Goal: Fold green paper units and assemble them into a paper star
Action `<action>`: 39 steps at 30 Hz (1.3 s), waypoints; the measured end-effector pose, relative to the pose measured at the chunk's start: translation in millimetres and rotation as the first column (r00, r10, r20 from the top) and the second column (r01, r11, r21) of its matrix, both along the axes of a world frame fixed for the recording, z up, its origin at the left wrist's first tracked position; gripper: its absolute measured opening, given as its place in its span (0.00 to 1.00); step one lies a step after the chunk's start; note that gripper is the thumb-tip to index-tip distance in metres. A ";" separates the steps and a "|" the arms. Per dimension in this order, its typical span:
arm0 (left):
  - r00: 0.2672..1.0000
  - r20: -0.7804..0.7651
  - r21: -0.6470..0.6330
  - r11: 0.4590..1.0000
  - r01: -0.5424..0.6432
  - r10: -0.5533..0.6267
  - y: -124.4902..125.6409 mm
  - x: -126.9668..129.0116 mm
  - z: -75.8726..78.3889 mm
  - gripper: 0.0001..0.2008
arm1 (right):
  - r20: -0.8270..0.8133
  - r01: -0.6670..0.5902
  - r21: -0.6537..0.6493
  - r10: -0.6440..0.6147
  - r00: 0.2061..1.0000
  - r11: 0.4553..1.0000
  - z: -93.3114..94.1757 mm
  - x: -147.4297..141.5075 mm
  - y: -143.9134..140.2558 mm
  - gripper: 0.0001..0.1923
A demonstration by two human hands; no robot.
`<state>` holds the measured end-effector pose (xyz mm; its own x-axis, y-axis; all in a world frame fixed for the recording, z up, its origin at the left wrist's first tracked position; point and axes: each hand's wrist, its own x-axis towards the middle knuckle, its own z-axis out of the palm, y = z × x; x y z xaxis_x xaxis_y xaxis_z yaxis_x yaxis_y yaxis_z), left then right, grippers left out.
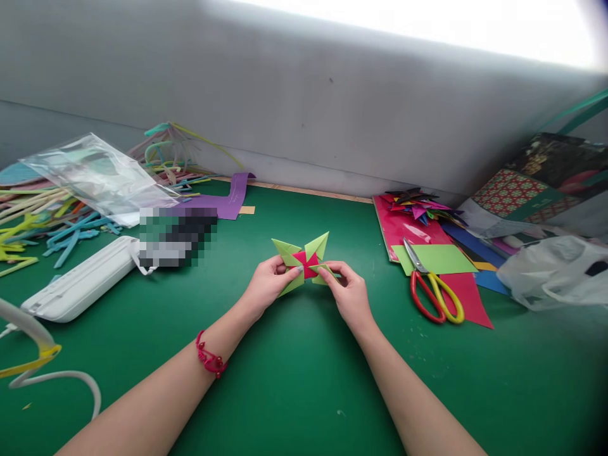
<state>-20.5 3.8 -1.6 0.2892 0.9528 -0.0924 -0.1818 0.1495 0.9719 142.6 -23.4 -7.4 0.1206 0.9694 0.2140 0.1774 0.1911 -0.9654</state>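
Observation:
A folded paper star (311, 258), light green at its points and red in the middle, is held just above the green table (294, 373). My left hand (272, 282) pinches its left side, thumb on top near the red centre. On the other side my right hand (346, 288) grips a green point between thumb and fingers. Two green points stick up at the back, and the fingers partly cover the front ones. A red cord bracelet (210, 356) circles my left wrist.
Red-and-yellow-handled scissors (434, 294) lie on green paper (449, 258) at right, near a pile of folded paper pieces (422, 206) and a plastic bag (560, 269). Leftward are a white power strip (88, 278), pipe cleaners (76, 231), a clear bag (102, 174) and purple paper (232, 201).

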 end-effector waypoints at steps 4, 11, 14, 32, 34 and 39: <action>1.000 0.009 -0.007 1.000 0.010 -0.010 -0.2 -0.5 -0.8 0.21 | -0.060 0.010 -0.018 -0.011 0.998 1.000 -4.1 -0.2 1.2 0.08; 0.999 -0.013 0.022 0.999 0.044 -0.043 -1.1 -0.7 1.2 0.20 | -0.074 0.040 -0.007 -0.041 0.996 0.999 -5.1 -2.6 -0.5 0.07; 0.999 -0.019 0.026 0.999 0.037 -0.037 -1.7 0.8 2.3 0.20 | -0.028 0.083 0.015 -0.082 0.996 0.996 -1.4 -4.5 -3.0 0.08; 0.998 -0.044 0.024 0.999 0.036 -0.035 -2.5 -0.5 2.5 0.20 | 0.134 0.079 0.058 -0.086 0.987 0.995 4.1 -1.5 -4.3 0.08; 0.995 -0.078 0.043 0.997 0.059 -0.055 -2.0 -0.9 2.1 0.20 | 0.149 0.060 0.046 -0.066 0.987 0.997 3.3 -0.7 -3.8 0.09; 0.996 -0.081 0.031 0.998 0.051 -0.048 -0.7 -2.3 1.6 0.21 | 0.137 0.035 0.018 -0.037 0.990 0.999 1.4 0.3 -2.8 0.09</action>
<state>-22.8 3.1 0.1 0.3290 0.9404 -0.0860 -0.0968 0.1241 0.9875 142.9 -26.2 -5.9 0.1242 0.9613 0.2457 0.3148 0.1967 -0.9285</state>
